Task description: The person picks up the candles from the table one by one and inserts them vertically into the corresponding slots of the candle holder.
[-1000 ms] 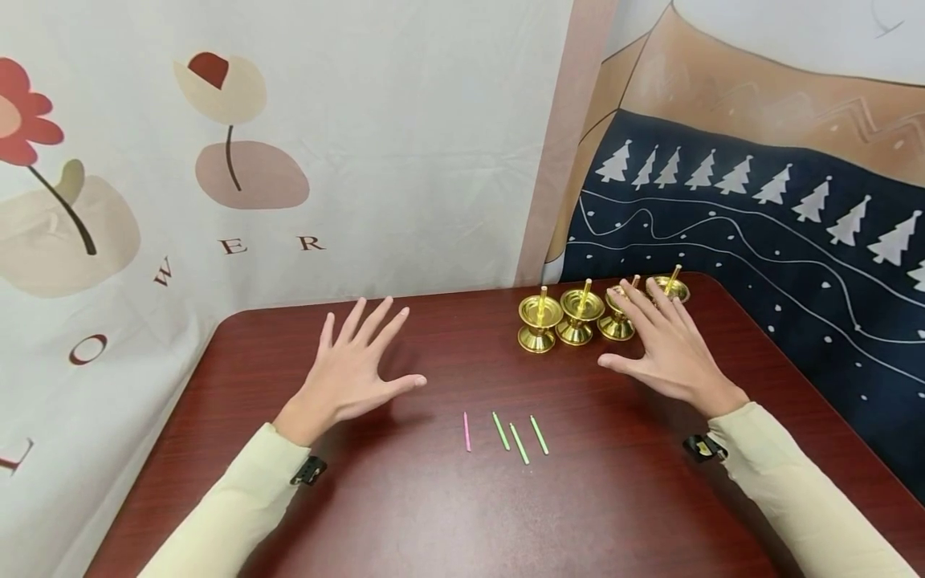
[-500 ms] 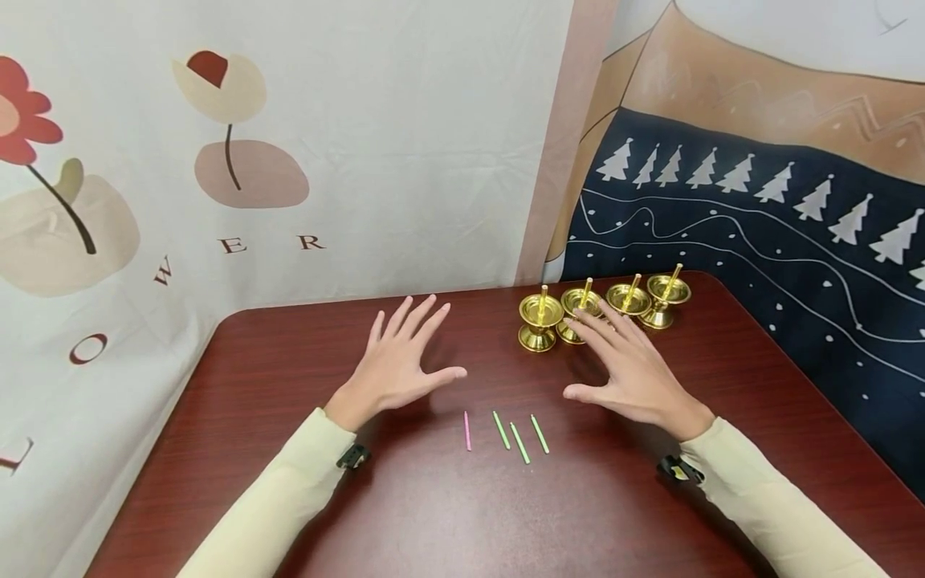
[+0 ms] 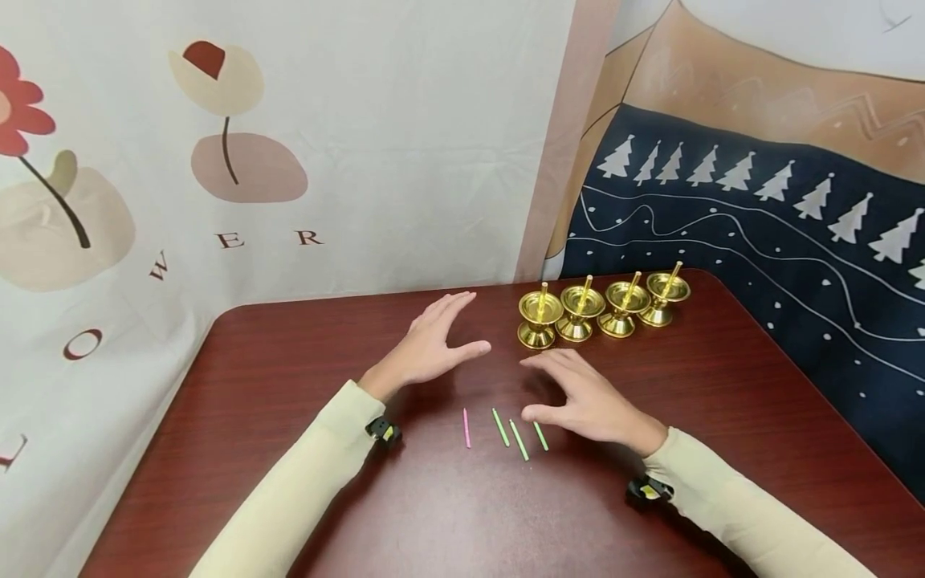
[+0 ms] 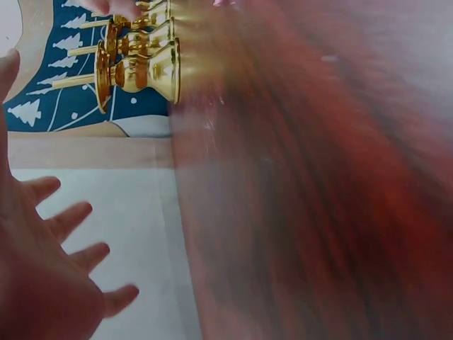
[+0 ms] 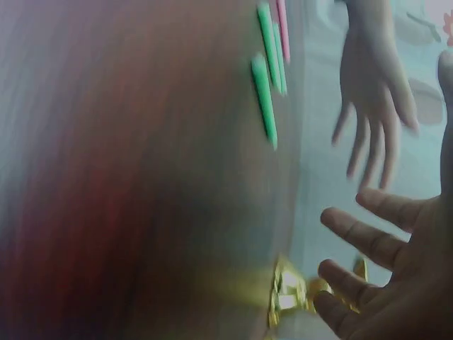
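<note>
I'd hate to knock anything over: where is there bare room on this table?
The table is bare left of the left sleeve, right of the right sleeve, and between them, nearer than the pink stick and green sticks. Crowded: around those sticks, and back right, where four golden pedestal cups stand close together.

The head view was bright, with pale glare on the desk (image 3: pixel 477 514); both wrist views were blurred

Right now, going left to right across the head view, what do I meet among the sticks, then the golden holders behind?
Pink stick, first green stick, second green stick, third green stick partly hidden by the right hand; then first holder, second holder, third holder, fourth holder.
</note>
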Demonstrator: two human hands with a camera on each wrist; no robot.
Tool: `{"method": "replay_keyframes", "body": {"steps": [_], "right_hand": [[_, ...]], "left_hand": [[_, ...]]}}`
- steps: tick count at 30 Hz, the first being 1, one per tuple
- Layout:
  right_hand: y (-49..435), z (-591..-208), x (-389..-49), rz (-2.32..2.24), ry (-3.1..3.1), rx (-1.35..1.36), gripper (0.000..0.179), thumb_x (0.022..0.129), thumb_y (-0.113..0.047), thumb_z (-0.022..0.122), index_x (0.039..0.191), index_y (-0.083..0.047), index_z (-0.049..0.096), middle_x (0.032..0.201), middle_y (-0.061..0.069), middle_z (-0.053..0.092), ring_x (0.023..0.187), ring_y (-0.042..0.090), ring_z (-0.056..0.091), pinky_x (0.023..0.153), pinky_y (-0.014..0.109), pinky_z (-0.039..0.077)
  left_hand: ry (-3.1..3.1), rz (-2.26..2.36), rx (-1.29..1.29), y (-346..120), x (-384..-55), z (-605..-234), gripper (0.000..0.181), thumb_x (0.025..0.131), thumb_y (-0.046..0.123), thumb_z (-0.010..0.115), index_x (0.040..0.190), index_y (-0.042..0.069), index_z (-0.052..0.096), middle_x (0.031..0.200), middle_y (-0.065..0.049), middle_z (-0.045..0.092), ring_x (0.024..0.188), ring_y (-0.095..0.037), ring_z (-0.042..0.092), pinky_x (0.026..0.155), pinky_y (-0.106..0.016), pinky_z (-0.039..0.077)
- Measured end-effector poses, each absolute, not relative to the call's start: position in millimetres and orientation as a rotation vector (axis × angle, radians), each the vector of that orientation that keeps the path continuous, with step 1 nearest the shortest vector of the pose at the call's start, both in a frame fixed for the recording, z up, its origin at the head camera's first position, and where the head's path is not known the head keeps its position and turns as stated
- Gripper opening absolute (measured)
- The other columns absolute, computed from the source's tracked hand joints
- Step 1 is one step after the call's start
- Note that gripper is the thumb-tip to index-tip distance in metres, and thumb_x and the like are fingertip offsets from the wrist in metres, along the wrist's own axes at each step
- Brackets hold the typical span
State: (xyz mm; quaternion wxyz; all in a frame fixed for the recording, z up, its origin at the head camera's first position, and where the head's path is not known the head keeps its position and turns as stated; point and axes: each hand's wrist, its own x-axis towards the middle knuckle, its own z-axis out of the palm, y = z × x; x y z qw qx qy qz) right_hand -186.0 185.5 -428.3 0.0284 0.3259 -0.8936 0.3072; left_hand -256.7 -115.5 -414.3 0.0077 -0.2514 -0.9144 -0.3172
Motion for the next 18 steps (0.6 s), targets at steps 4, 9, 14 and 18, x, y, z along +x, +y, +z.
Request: {"method": "replay_keyframes", "body": {"steps": [4,9,14,18], "right_hand": [[165,-434,-182,1.009,-2.737,1.064,0.061,0.092,-0.046,0.089,0.136,-0.007,0.071,0.132,0.003,0.070,0.129,0.026,0.057,0.109,0.052,0.047],[140,-438,-180,0.966,-2.723,1.136,0.051,0.090,-0.051,0.090,0.118,-0.012,0.074,0.115,-0.002,0.071,0.122,0.025,0.058,0.105,0.047,0.048],[120,-441,-180,0.832,-2.716,1.177,0.053,0.086,-0.059,0.091,0.108,-0.014,0.074,0.105,-0.004,0.070,0.115,0.025,0.060,0.101,0.046,0.050],[110,-444,-180,0.713,-2.718,1.163,0.057,0.080,-0.064,0.092,0.103,-0.015,0.074,0.101,-0.006,0.066,0.106,0.023,0.059,0.094,0.041,0.051]], "left_hand": [[-2.855,-1.163,-0.830,-103,-270,-412,0.089,0.102,0.057,0.072,0.174,0.020,0.034,0.175,-0.005,0.038,0.162,-0.028,0.031,0.127,-0.059,0.029],[-2.834,-1.278,-0.883,-88,-288,-412,0.086,0.103,0.054,0.073,0.172,0.017,0.037,0.172,-0.003,0.043,0.159,-0.025,0.037,0.126,-0.052,0.033],[-2.867,-1.309,-0.912,-76,-301,-415,0.087,0.102,0.055,0.075,0.172,0.018,0.038,0.172,-0.001,0.043,0.159,-0.024,0.038,0.126,-0.052,0.034],[-2.891,-1.347,-0.947,-68,-310,-418,0.087,0.102,0.054,0.076,0.172,0.020,0.037,0.172,-0.003,0.044,0.159,-0.026,0.039,0.124,-0.053,0.036]]}}
